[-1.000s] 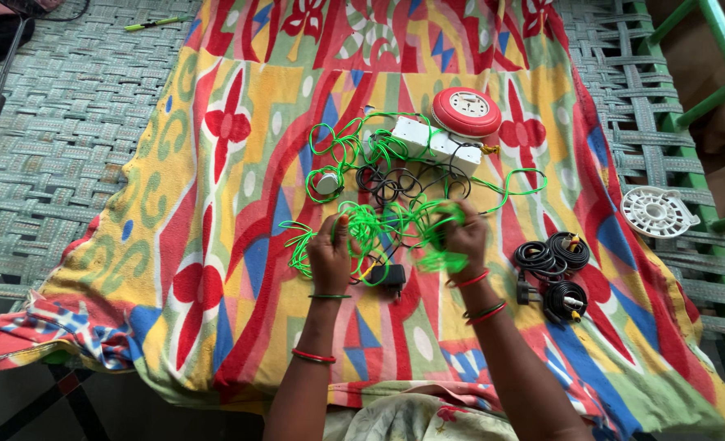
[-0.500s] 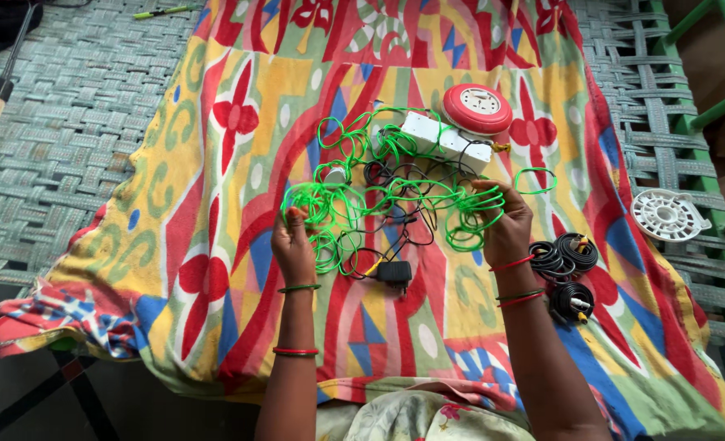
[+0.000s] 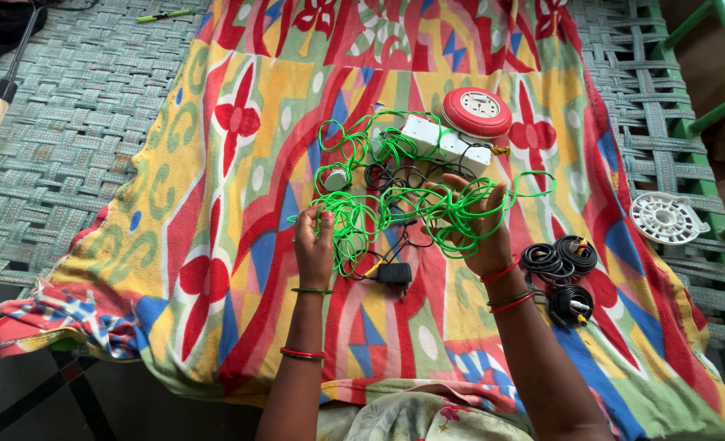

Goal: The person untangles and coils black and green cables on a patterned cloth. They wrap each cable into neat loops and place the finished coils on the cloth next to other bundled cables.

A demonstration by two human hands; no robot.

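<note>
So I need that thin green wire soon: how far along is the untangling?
Done: the coiled black cables lie bundled apart on the colourful patterned cloth. In hand: the left hand and right hand both hold up loops of the thin green wire. Left: it is knotted with thin black cords by the white socket strip and black adapter.

Both hands [image 3: 313, 245] [image 3: 472, 224] hold tangled green wire [image 3: 379, 208], seemingly knotted

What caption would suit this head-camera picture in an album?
Two hands, left hand and right hand, hold a tangled green wire above a colourful patterned cloth, near a red round socket box.
</note>
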